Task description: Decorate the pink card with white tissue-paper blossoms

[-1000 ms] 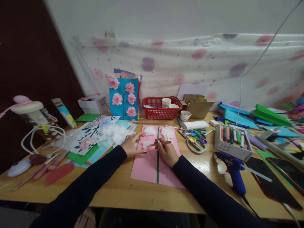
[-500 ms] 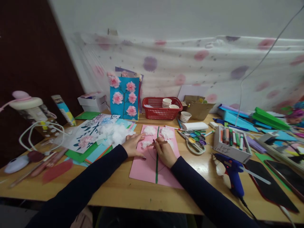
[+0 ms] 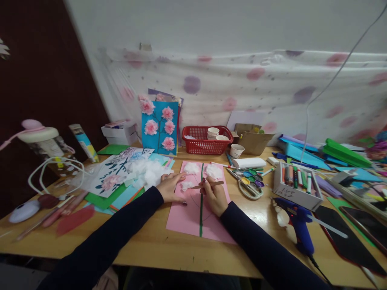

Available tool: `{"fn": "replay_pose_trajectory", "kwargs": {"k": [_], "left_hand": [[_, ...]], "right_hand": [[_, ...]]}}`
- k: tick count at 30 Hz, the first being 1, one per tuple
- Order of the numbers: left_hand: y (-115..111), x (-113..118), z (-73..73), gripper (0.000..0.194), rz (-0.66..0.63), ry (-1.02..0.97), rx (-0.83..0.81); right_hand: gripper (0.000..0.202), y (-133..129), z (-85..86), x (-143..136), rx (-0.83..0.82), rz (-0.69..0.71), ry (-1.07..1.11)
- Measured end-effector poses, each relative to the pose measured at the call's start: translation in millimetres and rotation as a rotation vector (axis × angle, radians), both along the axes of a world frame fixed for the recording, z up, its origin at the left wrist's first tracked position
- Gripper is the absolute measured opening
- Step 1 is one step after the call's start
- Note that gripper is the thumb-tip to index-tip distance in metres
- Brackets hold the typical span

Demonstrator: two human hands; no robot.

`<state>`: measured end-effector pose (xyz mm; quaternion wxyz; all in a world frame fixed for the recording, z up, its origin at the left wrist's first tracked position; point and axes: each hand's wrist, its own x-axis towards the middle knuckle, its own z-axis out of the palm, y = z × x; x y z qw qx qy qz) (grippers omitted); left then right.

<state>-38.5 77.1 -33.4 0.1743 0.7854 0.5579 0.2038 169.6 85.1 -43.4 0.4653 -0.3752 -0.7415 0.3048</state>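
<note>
Pinched between thumb and fingers of the right hand (image 3: 215, 198), a slim brown stick (image 3: 217, 183) lay nearly crosswise, its left end a little lower and aimed at a small cotton tuft (image 3: 185, 186). From that grip the tuft was off to the left; whether the tip touched it could not be told. The left hand (image 3: 168, 188) was nearer, thumb and fingers spread about the tuft, seemingly not gripping anything, at the left edge of the pink paper (image 3: 181, 219). Down the sheet ran a green stripe (image 3: 201, 219), with two fuller cotton puffs (image 3: 191, 168) above, one on each side. Farther left was a loose cotton pile (image 3: 152, 172); to the right, scissors (image 3: 250, 191).

Against the earlier frame, the right fingertips had drawn back from the tuft towards the stripe, and more of the stick showed past the hand.
</note>
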Motion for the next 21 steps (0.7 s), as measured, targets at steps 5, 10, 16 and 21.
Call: {"fn": "replay_pose_trajectory", "kwargs": {"k": [5, 10, 16, 21], "left_hand": [[-0.3, -0.5, -6.1, 0.105, -0.002, -0.008, 0.018], [5.1, -11.0, 6.1, 0.087, 0.031, -0.079, 0.035], [17.7, -71.9, 41.5, 0.026, 0.323, -0.355, 0.299], [16.0, -123.6, 48.9, 0.038, 0.586, -0.351, 0.354]], "right_hand": [[0.039, 2.4, -1.1, 3.5, -0.062, -0.017, 0.129], [0.041, 7.1, -4.9, 5.0, -0.068, -0.034, 0.173], [0.039, 5.5, -4.2, 4.6, -0.068, -0.029, 0.177], [0.040, 2.2, -1.6, 3.9, -0.072, -0.021, 0.150]]}}
